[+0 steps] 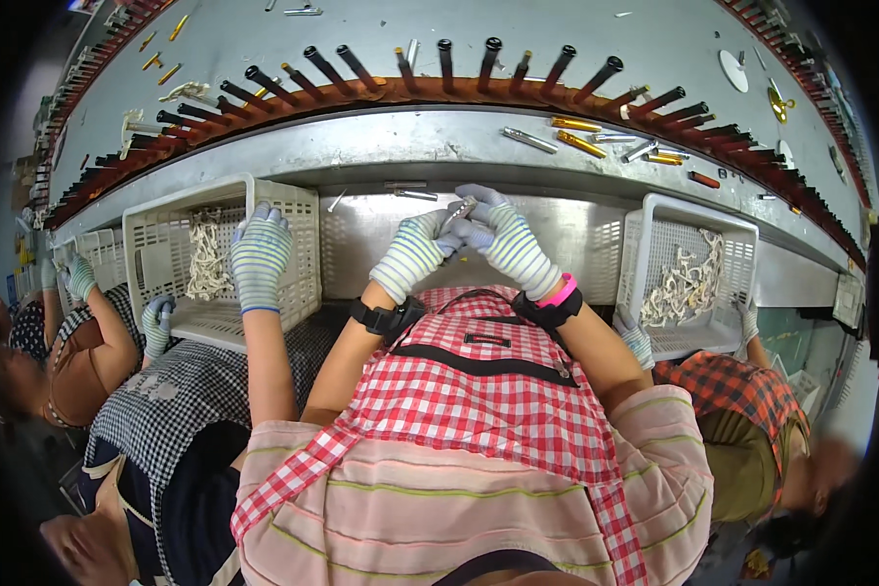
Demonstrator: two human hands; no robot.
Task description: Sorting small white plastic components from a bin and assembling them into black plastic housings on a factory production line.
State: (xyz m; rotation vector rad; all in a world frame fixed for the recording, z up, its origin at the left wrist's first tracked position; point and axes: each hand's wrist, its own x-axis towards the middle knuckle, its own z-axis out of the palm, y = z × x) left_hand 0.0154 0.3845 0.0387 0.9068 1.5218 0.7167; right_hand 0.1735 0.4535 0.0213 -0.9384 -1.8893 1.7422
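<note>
In striped knit gloves, my left hand [415,246] and my right hand [507,232] come together over the metal worktop in front of me. Between their fingertips is a small silvery metal part [463,209], pinched from both sides; its exact shape is partly covered by the fingers. Just beyond my left hand, a few slim silver metal pieces [416,194] lie on the worktop [581,239]. My wrists carry dark bands, and the right one also has a pink band.
White plastic baskets with pale, irregular parts stand left [288,210] and right [742,210], with co-workers' gloved hands on them. Silver and gold metal tubes [581,144] lie on the raised ledge ahead. Behind it runs a rack [430,90] of upright black-tipped pegs.
</note>
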